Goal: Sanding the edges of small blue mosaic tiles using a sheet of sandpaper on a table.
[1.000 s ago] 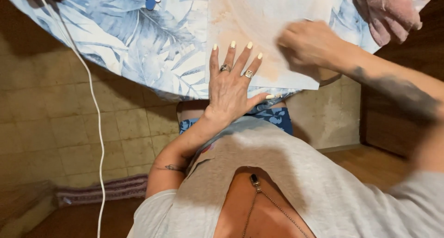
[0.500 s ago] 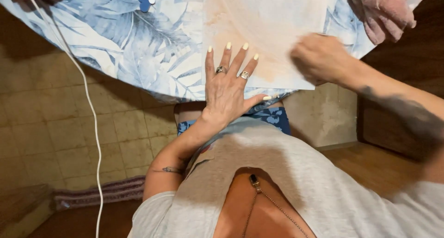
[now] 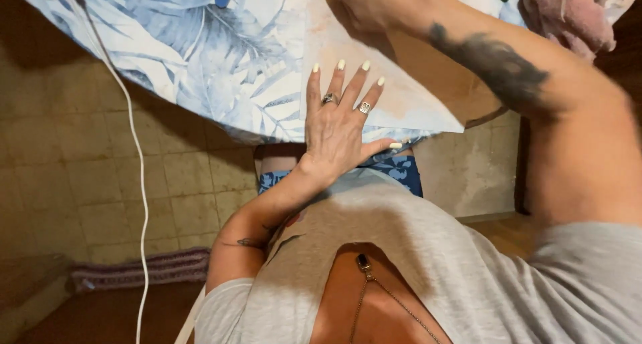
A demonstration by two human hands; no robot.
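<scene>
While left hand (image 3: 338, 127) flattens paper (image 3: 408, 100), right hand (image 3: 371, 6) rubs it.

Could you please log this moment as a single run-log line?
left hand: flat, fingers spread on pale peach-stained paper sheet | right hand: on sheet's far part, grip unclear | blue leaf-print tablecloth beneath

My left hand (image 3: 338, 133) wears two silver rings, and its nails are long and painted pale yellow. A small line tattoo marks that forearm. My right hand (image 3: 371, 6) leads back to a forearm with a large dark tattoo. I wear a grey short-sleeved shirt, a thin chain necklace with a dark pendant, and blue flowered shorts.
</scene>
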